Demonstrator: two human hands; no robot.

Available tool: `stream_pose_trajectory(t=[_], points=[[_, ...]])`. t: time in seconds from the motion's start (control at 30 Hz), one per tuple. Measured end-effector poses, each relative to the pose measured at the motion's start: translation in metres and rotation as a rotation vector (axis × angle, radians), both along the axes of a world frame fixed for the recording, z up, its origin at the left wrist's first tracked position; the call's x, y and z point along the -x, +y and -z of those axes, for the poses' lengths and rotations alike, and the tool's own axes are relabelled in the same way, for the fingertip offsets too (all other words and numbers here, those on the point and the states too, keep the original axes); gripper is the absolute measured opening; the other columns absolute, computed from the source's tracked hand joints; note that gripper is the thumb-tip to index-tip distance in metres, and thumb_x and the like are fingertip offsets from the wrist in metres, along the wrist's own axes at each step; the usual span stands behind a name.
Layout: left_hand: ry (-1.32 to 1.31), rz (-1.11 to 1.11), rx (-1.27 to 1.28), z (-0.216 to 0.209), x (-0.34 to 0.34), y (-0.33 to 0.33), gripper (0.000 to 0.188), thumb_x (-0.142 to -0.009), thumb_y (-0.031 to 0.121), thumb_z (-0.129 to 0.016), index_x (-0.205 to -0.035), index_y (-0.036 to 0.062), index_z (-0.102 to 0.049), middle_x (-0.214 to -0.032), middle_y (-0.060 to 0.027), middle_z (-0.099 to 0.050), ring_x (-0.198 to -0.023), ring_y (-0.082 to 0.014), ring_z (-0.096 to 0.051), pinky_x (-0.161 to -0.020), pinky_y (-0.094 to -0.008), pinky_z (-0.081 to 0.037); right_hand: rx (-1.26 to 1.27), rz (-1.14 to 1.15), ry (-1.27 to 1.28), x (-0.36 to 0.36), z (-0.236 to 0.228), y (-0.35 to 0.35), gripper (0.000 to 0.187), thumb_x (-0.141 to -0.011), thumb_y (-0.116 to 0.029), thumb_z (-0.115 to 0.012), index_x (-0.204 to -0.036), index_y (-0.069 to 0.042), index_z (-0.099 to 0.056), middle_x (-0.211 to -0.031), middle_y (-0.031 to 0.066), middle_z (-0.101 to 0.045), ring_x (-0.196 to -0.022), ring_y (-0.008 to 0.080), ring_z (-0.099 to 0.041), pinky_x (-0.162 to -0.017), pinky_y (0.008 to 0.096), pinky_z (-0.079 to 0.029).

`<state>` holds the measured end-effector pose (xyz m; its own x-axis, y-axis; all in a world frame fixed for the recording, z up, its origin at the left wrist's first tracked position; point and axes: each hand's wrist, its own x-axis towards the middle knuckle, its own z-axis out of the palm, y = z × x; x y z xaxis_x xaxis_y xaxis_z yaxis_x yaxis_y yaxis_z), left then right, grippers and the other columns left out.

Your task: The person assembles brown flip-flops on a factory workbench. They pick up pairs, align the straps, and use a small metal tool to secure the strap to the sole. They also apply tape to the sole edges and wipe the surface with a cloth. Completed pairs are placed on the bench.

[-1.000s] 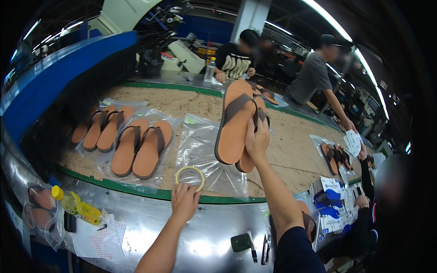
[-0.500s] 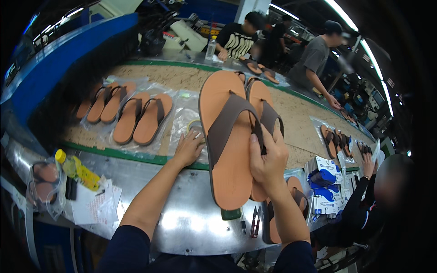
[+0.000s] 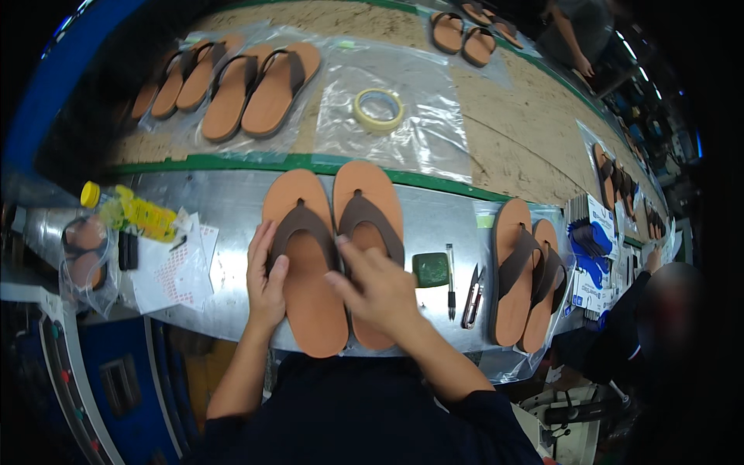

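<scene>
A pair of flip-flops with tan footbeds and dark brown straps lies side by side on the metal table edge before me. My left hand (image 3: 267,283) grips the outer edge of the left flip-flop (image 3: 314,298), thumb by its strap. Over the right flip-flop (image 3: 368,182) is my right hand (image 3: 380,291), thumb and forefinger apart, fingertips at the strap; its other fingers are partly hidden. Beyond the pair, a roll of masking tape (image 3: 399,112) rests on a flat clear plastic bag (image 3: 434,139).
More flip-flops (image 3: 271,101) lie on plastic at the far left, another pair (image 3: 511,310) at right. Beside my right hand are a green block (image 3: 431,270), a pen (image 3: 451,283) and thread snips (image 3: 471,298). A yellow bottle (image 3: 143,217) lies on papers (image 3: 174,279) at left.
The pair, held up in my right hand before, is now down on the metal surface. My left hand has come back from the plastic bag to the left flip-flop. The view has tilted down.
</scene>
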<state>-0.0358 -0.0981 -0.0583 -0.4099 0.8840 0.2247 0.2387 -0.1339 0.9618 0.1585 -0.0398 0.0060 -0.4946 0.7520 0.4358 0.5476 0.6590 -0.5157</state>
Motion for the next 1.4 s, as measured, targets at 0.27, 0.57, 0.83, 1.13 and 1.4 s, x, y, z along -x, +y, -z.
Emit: stream_pose_trajectory(t=[0.27,0.57,0.83,1.13,1.4], points=[[-0.085,-0.266,-0.172,0.017,0.003,-0.007,0.041,-0.094,0.015,-0.061,-0.132,-0.0002,-0.056,-0.138,-0.0164,-0.053,-0.133,-0.0282,-0.046,-0.108,-0.0371,-0.038,0.170,0.227,0.135,-0.051,0.005,0.009,0.027,-0.090,-0.003,-0.067,-0.117,0.001,-0.068,-0.072,0.0054,-0.053,-0.061,0.0119,-0.050,-0.054,0.0276,-0.039],[0.700,-0.664,0.222,-0.022,0.107,-0.036,0.028,-0.092,0.016,-0.063,-0.120,0.0107,-0.068,-0.082,-0.0134,-0.068,-0.068,-0.0290,-0.066,-0.061,-0.0406,-0.052,0.163,0.190,0.207,-0.044,0.004,0.001,0.022,-0.094,-0.003,-0.062,-0.114,0.002,-0.070,-0.072,0.0046,-0.056,-0.060,0.0094,-0.051,-0.054,0.0243,-0.040],[0.709,-0.640,0.336,-0.008,0.138,-0.008,0.015,-0.093,0.020,-0.063,-0.101,0.0104,-0.072,-0.064,-0.0116,-0.065,-0.054,-0.0271,-0.063,-0.053,-0.0383,-0.050,0.079,-0.171,0.192,0.008,-0.030,-0.019,0.026,-0.082,0.002,-0.073,-0.109,0.001,-0.072,-0.070,0.0061,-0.060,-0.055,0.0153,-0.053,-0.050,0.0280,-0.041],[0.326,0.341,-0.058,-0.092,0.052,-0.058,0.013,-0.078,0.004,-0.071,-0.091,0.0017,-0.073,-0.076,-0.0084,-0.070,-0.062,-0.0154,-0.065,-0.054,-0.0271,-0.048,1.251,-0.390,0.380,0.041,-0.029,-0.053,0.033,-0.103,-0.020,-0.056,-0.130,-0.001,-0.059,-0.104,0.0059,-0.066,-0.080,0.0088,-0.062,-0.070,0.0211,-0.051],[0.272,0.131,0.010,-0.094,0.072,-0.076,0.014,-0.081,0.001,-0.066,-0.092,0.0041,-0.075,-0.074,-0.0045,-0.071,-0.062,-0.0108,-0.064,-0.055,-0.0263,-0.049,1.535,-0.366,0.538,0.044,-0.017,-0.062,0.025,-0.100,-0.019,-0.061,-0.117,-0.001,-0.064,-0.092,0.0032,-0.066,-0.079,0.0071,-0.061,-0.069,0.0217,-0.052]])
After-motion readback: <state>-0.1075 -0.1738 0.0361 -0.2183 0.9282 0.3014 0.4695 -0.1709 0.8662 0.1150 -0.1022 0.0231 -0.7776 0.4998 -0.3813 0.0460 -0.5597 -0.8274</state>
